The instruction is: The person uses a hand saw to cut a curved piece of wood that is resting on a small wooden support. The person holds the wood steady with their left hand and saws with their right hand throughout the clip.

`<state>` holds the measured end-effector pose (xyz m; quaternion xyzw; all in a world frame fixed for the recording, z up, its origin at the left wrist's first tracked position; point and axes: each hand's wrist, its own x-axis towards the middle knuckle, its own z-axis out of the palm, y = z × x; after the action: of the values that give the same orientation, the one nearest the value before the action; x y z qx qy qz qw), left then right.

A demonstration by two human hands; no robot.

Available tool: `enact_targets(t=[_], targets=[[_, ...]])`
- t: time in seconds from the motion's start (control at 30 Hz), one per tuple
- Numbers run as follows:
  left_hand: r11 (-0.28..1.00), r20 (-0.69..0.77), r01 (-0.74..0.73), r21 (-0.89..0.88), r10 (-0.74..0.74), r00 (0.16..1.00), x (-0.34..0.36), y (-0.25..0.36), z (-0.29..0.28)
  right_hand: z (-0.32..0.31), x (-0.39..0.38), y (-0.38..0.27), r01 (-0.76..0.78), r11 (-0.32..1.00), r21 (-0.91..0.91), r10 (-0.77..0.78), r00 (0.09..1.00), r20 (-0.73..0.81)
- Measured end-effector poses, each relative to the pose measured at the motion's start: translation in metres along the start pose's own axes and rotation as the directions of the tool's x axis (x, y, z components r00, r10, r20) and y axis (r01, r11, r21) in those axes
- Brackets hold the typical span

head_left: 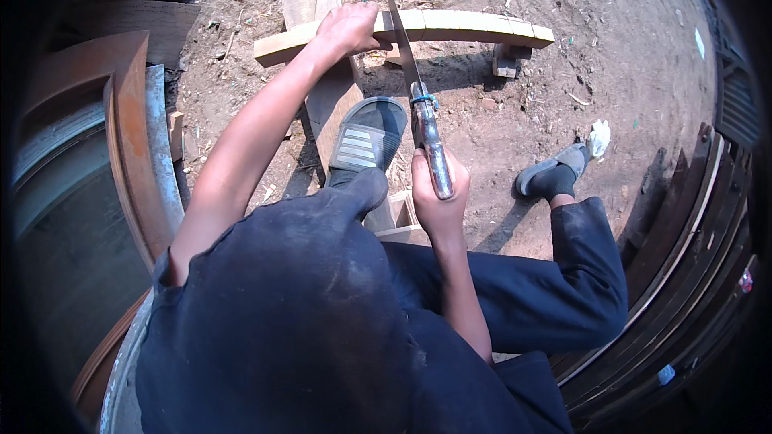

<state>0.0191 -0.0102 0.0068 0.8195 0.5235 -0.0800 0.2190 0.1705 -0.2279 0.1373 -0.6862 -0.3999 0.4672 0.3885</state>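
My left hand (348, 30) grips the curved timber (474, 28) lying across a plank (331, 104), my right hand (442, 193) encloses the saw handle (434, 157), and I judge the timber stiff, fairly light, best held beside the blade (403, 36).

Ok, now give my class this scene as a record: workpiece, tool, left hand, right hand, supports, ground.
Workpiece: pale, curved wooden beam, lines across its top
Tool: long metal handsaw, blade crossing the beam
Left hand: on the beam, left of the blade
Right hand: closed around the saw's worn grey handle
Supports: flat brown wooden plank beneath the left part; small wooden block by the right end
Ground: littered brown dirt
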Motion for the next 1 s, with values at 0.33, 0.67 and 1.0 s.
enact_targets(t=[0.33, 0.67, 1.0], targets=[[1.000, -0.017, -0.004, -0.016, 0.003, 1.000, 0.000, -0.003, 0.002, 0.000, -0.007, -0.002, 0.009, 0.999, -0.048, -0.009, 1.000, 0.004], [1.000, -0.032, -0.011, -0.017, 0.010, 0.999, 0.000, -0.008, 0.006, 0.004, -0.009, 0.003, 0.037, 0.999, -0.039, -0.037, 0.999, -0.006], [0.999, -0.098, -0.041, 0.001, 0.041, 0.994, -0.004, -0.005, 0.010, 0.004, -0.003, -0.001, 0.080, 0.994, -0.076, -0.081, 0.997, -0.009]])
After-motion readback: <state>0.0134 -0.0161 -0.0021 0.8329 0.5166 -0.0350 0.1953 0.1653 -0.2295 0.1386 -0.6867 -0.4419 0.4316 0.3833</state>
